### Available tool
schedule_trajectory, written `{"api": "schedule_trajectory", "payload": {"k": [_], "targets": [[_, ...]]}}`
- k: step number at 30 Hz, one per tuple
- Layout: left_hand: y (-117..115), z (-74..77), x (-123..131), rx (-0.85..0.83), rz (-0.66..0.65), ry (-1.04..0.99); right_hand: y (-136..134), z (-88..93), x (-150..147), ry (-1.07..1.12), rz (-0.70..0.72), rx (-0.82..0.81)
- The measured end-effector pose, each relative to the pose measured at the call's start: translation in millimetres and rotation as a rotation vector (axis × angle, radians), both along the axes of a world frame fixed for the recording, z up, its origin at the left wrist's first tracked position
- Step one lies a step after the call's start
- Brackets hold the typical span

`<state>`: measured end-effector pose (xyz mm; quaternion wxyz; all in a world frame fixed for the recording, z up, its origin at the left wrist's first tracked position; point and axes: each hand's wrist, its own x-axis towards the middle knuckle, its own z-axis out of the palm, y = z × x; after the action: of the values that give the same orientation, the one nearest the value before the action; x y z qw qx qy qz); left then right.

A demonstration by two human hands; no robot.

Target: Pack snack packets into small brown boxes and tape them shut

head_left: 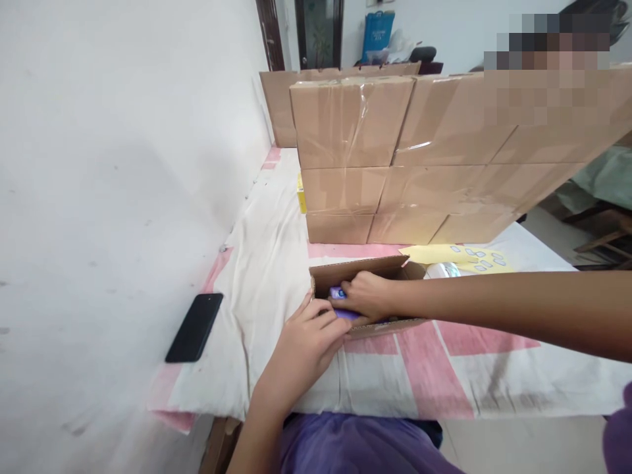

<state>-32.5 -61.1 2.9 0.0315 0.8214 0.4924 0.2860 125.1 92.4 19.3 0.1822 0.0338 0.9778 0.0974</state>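
Note:
A small open cardboard box [363, 265] stands on the cloth in front of me. My left hand [313, 329] is closed over its near left corner, with the fingers bent across the rim. Inside the box, my right hand [368, 296] reaches down and has its fingers around a small purple packet [338, 292]. More purple shows below these fingers, between both hands; I cannot tell whether it is the same packet. My hands and forearm hide much of the box's inside. Just past its right end, a white object with a shiny top [443, 270] is partly covered by my right forearm.
A tall barrier of taped cardboard [345, 125] stands across the table, with a person behind it at right. A black phone [195, 328] lies at left near the wall. A yellow patterned piece [419, 255] and a yellow box [301, 194] sit by the barrier.

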Motion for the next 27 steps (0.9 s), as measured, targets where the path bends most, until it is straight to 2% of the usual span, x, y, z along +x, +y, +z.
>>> {"api": "schedule_trajectory", "payload": {"k": [3, 5, 7, 8, 10, 11, 12, 14, 16, 19, 22, 24, 27], "targets": [[2, -2.2, -4, -0.031, 0.004, -0.039, 3, 24.8, 12, 0.182, -0.057, -0.205], [4, -5.6, -6, -0.03, -0.01, -0.055, -2, 43.3, 34, 0.437, -0.203, -0.265], [5, -10.8, -7, -0.022, -0.027, -0.116, -13, 49.5, 64, 0.806, -0.406, -0.239], [6, -13.8, -7, -0.03, -0.038, -0.181, -19, 45.2, 79, 1.044, -0.517, -0.207], [8, -19.3, -8, -0.108, -0.096, -0.354, -32, 20.7, 103, 1.547, -0.681, -0.211], [9, -21.4, -10, -0.175, -0.137, -0.442, -38, 2.4, 111, 1.773, -0.672, -0.285], [12, -23.1, -11, -0.246, -0.174, -0.529, -42, -18.1, 115, 1.868, -0.657, -0.413], [18, -25.1, -14, -0.381, -0.209, -0.687, -50, -58.1, 115, 1.917, -0.65, -0.548], [25, -26.8, -15, -0.454, -0.173, -0.805, -56, -88.5, 110, 1.851, -0.714, -0.613], [30, -32.8, -9, -0.406, -0.077, -0.89, -65, -108.5, 108, 1.664, -0.847, -0.662], [29, -43.0, 0, -0.253, 0.069, -0.92, -70, -103.6, 113, 1.549, -0.921, -0.62], [28, -48.9, 4, -0.157, 0.155, -0.941, -68, -90.6, 114, 1.504, -0.913, -0.534], [31, -52.3, 5, -0.073, 0.212, -0.972, -56, -66.3, 114, 1.38, -0.853, -0.45]]}}
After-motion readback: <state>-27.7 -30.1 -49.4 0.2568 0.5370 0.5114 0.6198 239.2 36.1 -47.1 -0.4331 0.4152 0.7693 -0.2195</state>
